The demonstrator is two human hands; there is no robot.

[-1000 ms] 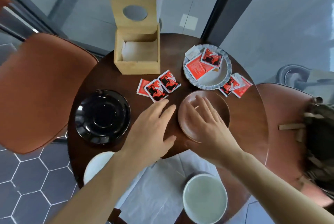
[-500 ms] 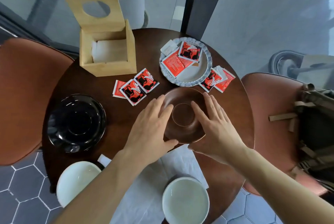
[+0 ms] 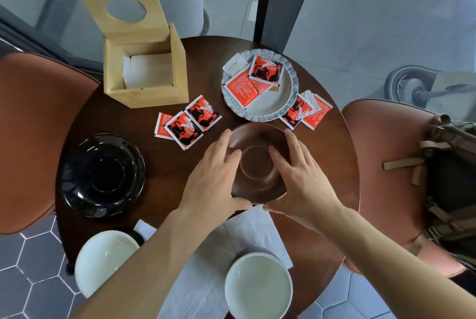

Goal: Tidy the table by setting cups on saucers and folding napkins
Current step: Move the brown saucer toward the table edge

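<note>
- The left hand [image 3: 215, 177] and right hand [image 3: 300, 180] grip a brown saucer [image 3: 258, 161] at mid-frame, fingers curled over its rim, thumbs at its near edge.
- Below it a white napkin [image 3: 231, 249] lies on the bench [image 3: 159, 164].
- Two white cups [image 3: 258, 285] sit at the bottom.
- A black saucer [image 3: 103, 175] lies left.

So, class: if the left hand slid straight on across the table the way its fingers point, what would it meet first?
Probably the white scalloped plate holding sachets. The left hand points up and slightly right over the brown saucer it holds; past the saucer's rim that plate lies nearest.
</note>
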